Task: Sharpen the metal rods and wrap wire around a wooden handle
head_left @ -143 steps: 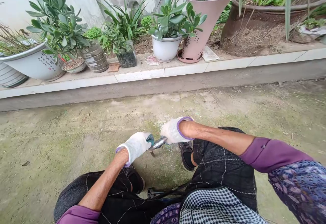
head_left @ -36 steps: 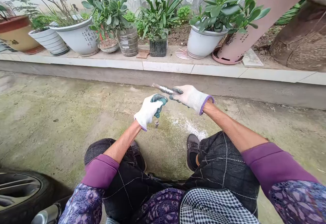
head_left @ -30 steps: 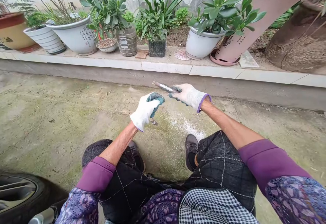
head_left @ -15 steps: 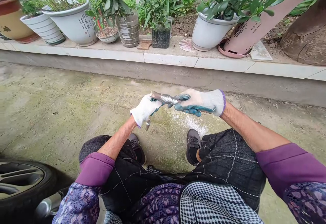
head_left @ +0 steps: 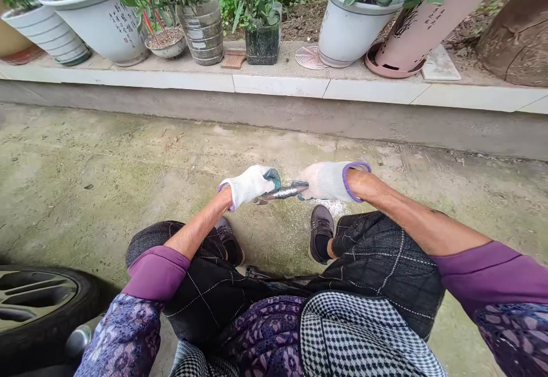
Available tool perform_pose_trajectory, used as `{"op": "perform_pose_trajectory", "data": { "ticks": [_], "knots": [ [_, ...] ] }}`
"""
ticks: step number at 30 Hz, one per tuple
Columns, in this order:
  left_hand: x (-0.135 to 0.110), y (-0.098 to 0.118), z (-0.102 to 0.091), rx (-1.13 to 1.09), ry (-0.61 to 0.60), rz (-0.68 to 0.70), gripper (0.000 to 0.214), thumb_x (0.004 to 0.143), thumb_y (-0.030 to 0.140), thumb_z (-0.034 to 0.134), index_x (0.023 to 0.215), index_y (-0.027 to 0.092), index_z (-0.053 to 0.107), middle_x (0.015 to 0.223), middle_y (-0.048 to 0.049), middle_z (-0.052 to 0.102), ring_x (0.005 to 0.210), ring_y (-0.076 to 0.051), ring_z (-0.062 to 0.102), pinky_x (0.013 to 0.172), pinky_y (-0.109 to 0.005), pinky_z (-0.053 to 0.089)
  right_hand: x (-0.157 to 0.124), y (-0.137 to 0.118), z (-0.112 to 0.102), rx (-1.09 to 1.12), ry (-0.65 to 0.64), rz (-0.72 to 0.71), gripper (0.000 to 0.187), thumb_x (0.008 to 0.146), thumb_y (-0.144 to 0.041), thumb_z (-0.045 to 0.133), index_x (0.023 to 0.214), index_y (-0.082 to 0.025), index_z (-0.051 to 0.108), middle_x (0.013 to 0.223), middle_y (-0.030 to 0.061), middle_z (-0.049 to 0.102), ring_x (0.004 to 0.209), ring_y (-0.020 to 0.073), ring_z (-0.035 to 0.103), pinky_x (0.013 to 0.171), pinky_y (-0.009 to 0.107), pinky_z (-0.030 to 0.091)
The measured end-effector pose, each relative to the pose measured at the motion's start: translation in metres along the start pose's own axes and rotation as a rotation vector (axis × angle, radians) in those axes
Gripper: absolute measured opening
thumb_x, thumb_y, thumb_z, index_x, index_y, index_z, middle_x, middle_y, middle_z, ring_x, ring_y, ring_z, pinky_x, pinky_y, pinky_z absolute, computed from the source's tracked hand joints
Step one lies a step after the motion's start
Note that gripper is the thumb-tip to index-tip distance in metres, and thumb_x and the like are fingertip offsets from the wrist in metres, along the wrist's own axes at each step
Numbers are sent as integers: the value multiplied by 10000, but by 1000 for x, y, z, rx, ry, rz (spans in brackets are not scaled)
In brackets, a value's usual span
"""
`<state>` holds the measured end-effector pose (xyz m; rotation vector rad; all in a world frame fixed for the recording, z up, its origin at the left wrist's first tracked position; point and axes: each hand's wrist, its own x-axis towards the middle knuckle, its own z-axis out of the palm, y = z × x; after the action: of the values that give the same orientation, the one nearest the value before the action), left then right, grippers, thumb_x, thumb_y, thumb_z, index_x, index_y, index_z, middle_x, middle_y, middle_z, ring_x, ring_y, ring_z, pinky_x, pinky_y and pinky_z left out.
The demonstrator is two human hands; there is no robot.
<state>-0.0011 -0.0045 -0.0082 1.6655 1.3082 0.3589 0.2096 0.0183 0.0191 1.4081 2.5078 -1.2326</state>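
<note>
A knurled metal bar (head_left: 280, 193) lies level between the person's gloved hands, held just above the knees. The left hand (head_left: 248, 185) clenches one end, its green-coated fingers (head_left: 272, 177) curled over the bar; the right hand (head_left: 329, 181) grips the other end, its fingers mostly hidden. Below the fingers, a shoe (head_left: 321, 234) rests on mossy concrete (head_left: 128, 194). Beyond them runs a ledge (head_left: 278, 85) of potted plants; well left sits a tyre (head_left: 38, 303).

Head-worn view facing forward and down, close above the left hand (head_left: 248, 185) and right hand (head_left: 329, 181), tiled ledge (head_left: 278, 85) beyond.
</note>
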Motion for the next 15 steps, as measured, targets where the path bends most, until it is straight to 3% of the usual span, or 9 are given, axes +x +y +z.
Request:
{"op": "perform_pose_trajectory", "data": {
  "ticks": [2, 5, 8, 15],
  "knots": [
    [3, 1, 2, 6, 42, -24, 106, 644, 201, 544, 655, 179, 647, 571, 25, 561, 527, -112, 444, 493, -219, 337, 2, -3, 1, -248, -55, 57, 143, 722, -151, 718, 597, -180, 655, 488, 12, 506, 528, 162, 497, 552, 308, 319],
    [5, 4, 0, -70, 157, -13, 119, 648, 182, 560, 729, 180, 646, 617, 32, 566, 561, -110, 456, 532, -227, 361, 5, -5, -6, -537, -80, 78, 146, 849, -259, 618, 872, -215, 756, 709, 70, 672, 630, 216, 609, 599, 324, 363],
    [4, 6, -4, -166, 254, 8, 100, 681, 187, 564, 758, 186, 628, 606, 48, 525, 554, -103, 441, 535, -232, 353, 8, -4, -12, -578, 17, 56, 262, 900, -337, 564, 1051, -231, 750, 840, 97, 737, 734, 249, 665, 634, 330, 390],
    [-3, 13, -4, -330, 396, -87, 94, 762, 239, 649, 722, 189, 580, 561, 56, 488, 477, -76, 397, 455, -225, 291, 16, -13, -17, -649, 134, 50, 306, 955, -361, 494, 1125, -219, 704, 922, 106, 753, 773, 251, 674, 627, 329, 356]
  ]
}}
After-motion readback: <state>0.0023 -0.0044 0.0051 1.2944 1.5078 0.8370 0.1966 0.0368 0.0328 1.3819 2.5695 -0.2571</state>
